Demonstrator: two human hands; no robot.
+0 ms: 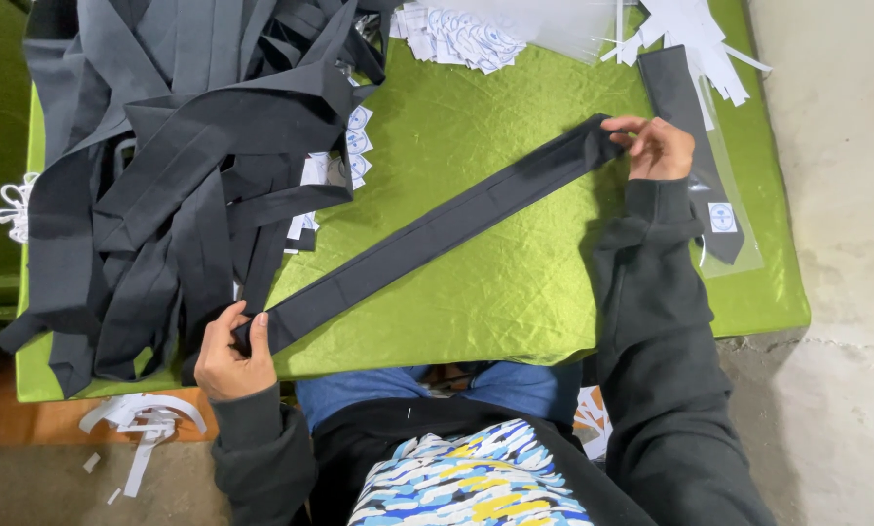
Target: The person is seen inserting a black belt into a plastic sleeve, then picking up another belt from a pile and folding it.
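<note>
Dark necktie (437,234) stretched diagonally across green counter (476,302). Left hand (230,356) pinches near end, grip closed; right hand (659,148) pinches far end, fingers closed. Judged light, limp, slippery; hold by ends. Tie pile (174,166) beside.

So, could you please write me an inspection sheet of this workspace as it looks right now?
Surface: table under a wrinkled green cloth, bare in the middle.
Job's things: one long dark tie stretched flat, running diagonally across the cloth between both hands.
Clutter: heap of dark ties at the left; small white labels at the top; a tie in a clear sleeve at the right; white paper strips at the top right.
Grippers: left hand pinches the near end of the tie; right hand holds the far end with its fingers.
Cables: nothing seen.
Surroundings: pale concrete floor; paper scraps on the floor at the lower left.
</note>
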